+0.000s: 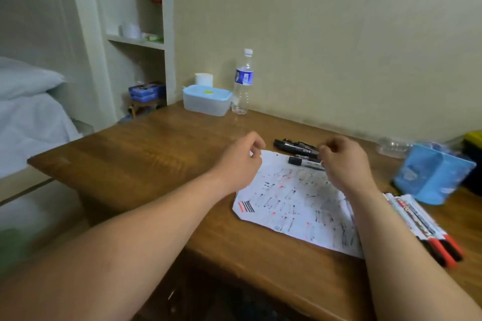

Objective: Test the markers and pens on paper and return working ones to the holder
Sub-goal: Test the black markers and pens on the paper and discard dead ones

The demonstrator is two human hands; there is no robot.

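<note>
A single view is taken from the person's head and is aimed forward and down. The tabletop (156,154) is seen from close above its near edge, with the left forearm (156,216) and the right forearm (386,229) entering from the bottom. The wall (339,47) behind is faced at a slant, and a bed (31,117) is caught at the left edge.

Legible text: none; the frame is too soft.
- Bottle (242,86) label (244,76): blue with white print, unreadable.
- Black markers (297,146): white lettering along the barrels, blurred.
- Red-capped markers (417,219): red and black print on white barrels, not legible.
- Paper (292,206): black and red strokes only, no words made out.
- Blue boxes (147,91): printing indistinct.
</note>
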